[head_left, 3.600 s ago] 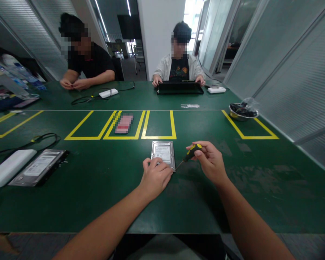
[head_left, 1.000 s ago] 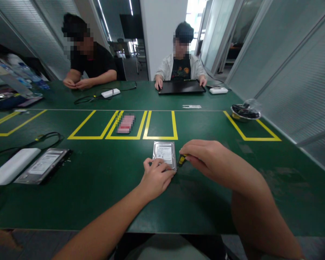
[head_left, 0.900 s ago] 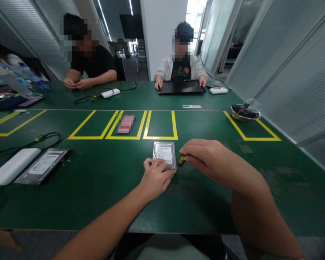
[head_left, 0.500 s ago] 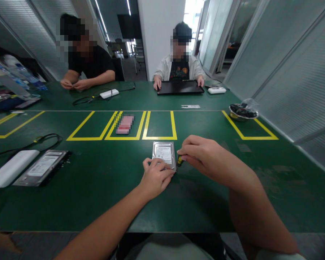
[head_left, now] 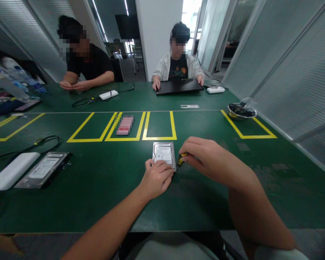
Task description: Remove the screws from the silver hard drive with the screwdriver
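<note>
A silver hard drive [head_left: 164,151] with a white label lies on the green table in front of me. My left hand [head_left: 157,177] grips its near end, with curled fingers covering that part. In my right hand [head_left: 202,153], just right of the drive, is a small screwdriver [head_left: 182,159] with a yellow and black handle, pinched between the fingers. It slants down toward the drive's near right corner. Whether its tip touches the drive is too small to tell.
At left lie a second hard drive [head_left: 44,169], a white power bank [head_left: 14,170] and a black cable [head_left: 50,139]. Yellow tape [head_left: 159,138] marks the table. A bowl of dark items [head_left: 242,111] stands at far right. Across the table sit two people, one holding a black tray [head_left: 180,87].
My right hand and the screwdriver have shifted very slightly, and more of the yellow handle shows. The person opposite has tilted the black tray a little. My left hand stays on the hard drive.
</note>
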Demonstrator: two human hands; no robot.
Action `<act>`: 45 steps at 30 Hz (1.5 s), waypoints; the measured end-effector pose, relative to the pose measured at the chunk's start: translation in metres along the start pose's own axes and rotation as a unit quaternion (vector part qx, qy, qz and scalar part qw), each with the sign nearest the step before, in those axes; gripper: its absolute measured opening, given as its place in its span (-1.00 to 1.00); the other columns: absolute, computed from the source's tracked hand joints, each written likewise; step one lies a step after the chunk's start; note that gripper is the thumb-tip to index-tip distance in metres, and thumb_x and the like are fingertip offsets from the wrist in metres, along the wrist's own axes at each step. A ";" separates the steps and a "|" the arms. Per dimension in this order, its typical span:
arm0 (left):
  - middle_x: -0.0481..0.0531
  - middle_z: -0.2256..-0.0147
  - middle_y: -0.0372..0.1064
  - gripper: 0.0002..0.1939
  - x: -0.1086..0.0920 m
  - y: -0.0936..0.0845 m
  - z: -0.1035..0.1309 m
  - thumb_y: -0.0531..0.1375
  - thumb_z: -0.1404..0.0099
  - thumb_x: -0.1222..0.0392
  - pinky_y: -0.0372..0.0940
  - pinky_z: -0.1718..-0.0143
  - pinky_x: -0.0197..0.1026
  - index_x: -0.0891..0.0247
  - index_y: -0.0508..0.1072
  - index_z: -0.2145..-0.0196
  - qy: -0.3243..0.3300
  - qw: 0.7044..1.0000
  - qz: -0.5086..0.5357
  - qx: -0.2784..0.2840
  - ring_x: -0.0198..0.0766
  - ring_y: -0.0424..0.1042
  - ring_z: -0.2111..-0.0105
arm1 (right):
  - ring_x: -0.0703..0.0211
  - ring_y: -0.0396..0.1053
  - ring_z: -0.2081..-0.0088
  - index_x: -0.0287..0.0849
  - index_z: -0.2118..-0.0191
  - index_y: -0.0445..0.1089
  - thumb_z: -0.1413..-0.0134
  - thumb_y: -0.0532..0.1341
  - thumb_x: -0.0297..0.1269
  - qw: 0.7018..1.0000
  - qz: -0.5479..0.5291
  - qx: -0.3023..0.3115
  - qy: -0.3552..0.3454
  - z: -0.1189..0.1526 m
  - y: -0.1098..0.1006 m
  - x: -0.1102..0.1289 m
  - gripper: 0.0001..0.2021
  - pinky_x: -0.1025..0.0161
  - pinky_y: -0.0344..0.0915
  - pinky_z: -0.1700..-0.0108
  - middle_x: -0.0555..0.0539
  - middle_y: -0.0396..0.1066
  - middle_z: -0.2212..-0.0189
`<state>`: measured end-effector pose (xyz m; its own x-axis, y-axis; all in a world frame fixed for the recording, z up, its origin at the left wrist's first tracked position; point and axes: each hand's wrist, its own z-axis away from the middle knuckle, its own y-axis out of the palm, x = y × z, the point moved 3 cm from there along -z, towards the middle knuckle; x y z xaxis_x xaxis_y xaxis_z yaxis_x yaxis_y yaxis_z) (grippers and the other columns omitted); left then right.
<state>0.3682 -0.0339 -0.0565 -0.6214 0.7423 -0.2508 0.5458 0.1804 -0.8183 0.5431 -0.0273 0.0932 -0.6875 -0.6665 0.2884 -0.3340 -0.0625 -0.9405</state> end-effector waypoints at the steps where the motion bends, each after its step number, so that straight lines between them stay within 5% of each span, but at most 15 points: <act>1: 0.02 0.17 0.56 -0.82 0.000 0.000 0.000 0.14 -0.37 0.24 -0.02 0.12 0.02 0.14 0.55 0.17 0.004 1.000 0.000 -0.002 -0.14 0.43 0.12 | 0.23 0.28 0.29 -0.22 0.26 0.34 -0.27 0.11 -0.43 1.000 0.001 0.002 0.000 0.000 0.000 0.000 -0.92 0.27 0.18 0.25 -0.06 0.33 0.28; 26: 0.04 0.20 0.56 -0.82 0.000 0.002 -0.002 0.16 -0.34 0.23 -0.01 0.11 0.05 0.15 0.55 0.17 0.019 1.000 -0.014 0.008 -0.12 0.44 0.16 | 0.30 0.24 0.35 -0.20 0.33 0.27 -0.31 0.08 -0.40 1.000 -0.015 0.015 0.000 0.000 0.003 0.002 -0.86 0.32 0.16 0.29 -0.03 0.28 0.28; 45: 0.02 0.21 0.54 -0.80 0.003 0.001 -0.002 0.15 -0.34 0.25 -0.02 0.06 0.06 0.14 0.53 0.12 0.031 0.999 -0.002 0.032 -0.16 0.43 0.16 | 0.24 0.37 0.22 -0.22 0.19 0.46 -0.28 0.09 -0.47 0.999 -0.050 0.003 -0.020 0.000 -0.001 0.002 -0.81 0.28 0.27 0.17 -0.10 0.40 0.19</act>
<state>0.3677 -0.0302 -0.0572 -0.5862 0.7804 -0.2175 0.5055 0.1425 -0.8510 0.5417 -0.0284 0.0946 -0.6240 -0.6859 0.3744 -0.3956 -0.1359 -0.9083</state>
